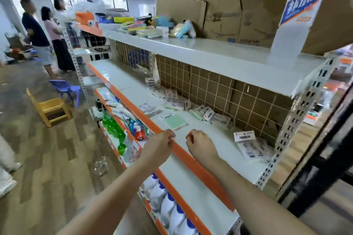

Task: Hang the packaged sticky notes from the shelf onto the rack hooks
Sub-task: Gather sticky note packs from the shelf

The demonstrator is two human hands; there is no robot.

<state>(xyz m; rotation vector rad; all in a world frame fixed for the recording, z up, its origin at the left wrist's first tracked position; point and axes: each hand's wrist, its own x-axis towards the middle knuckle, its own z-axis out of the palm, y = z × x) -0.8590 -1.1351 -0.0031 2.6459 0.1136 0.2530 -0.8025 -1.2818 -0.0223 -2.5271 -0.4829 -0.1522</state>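
Both hands empty, fingers curled: left hand point(165, 142) rested on shelf point(200, 133) edge, right hand point(198, 142) hovered; green packet point(175, 121) just beyond, I judged within reach.

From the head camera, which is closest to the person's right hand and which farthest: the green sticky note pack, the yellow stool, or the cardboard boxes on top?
From the right hand:
1. Green sticky note pack, on the shelf just beyond it, to the left.
2. Yellow stool, on the floor far left.
3. Cardboard boxes, up on the top shelf.
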